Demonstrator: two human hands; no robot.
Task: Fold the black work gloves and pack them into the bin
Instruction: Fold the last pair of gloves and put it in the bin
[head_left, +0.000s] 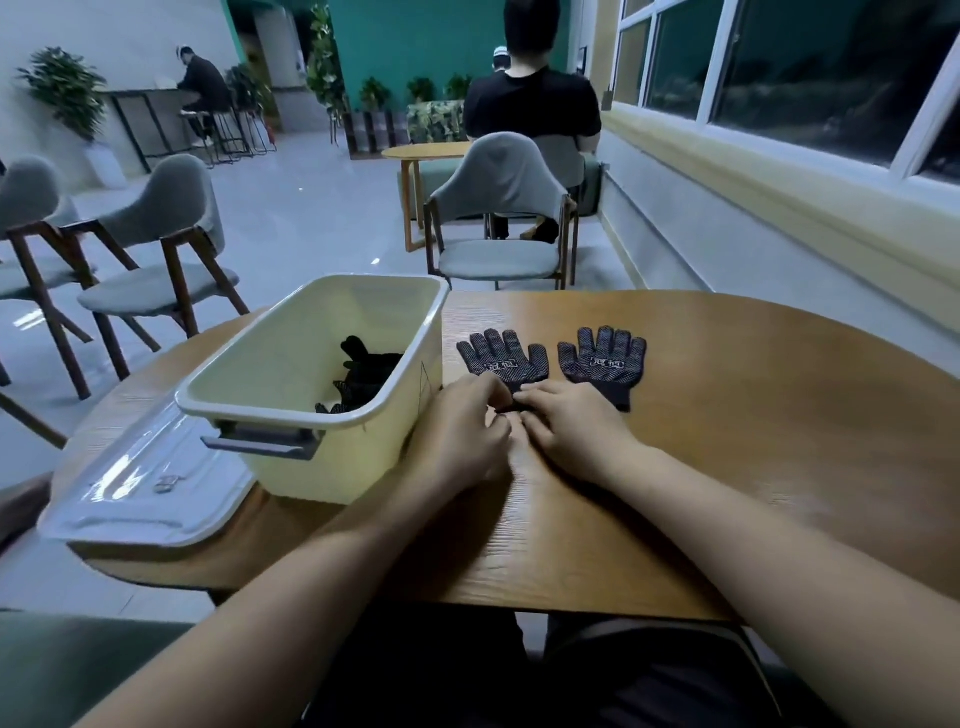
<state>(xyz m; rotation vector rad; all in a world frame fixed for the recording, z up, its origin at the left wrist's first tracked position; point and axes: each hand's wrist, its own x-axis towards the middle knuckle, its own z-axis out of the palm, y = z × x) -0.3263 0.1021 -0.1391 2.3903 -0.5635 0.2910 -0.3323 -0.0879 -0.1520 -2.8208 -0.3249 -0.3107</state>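
Head view: left grip (462, 426) and right grip (566, 426) both pinched on cuff of first glove (501, 358), flat on counter (753, 415) beside bin (374, 457); second glove (602, 361) alongside. Likely soft, light, limp knit; best taken by cuff, folded toward fingertips.

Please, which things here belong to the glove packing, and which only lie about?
Job: glove by the bin, its cuff pinched by left hand and right hand; second glove; bin; packed gloves.
Lying about: clear lid; grey chair.

Dotted black left glove (501, 357) flat, right glove (602, 358) beside, more gloves (366, 374) in cream bin (332, 457)
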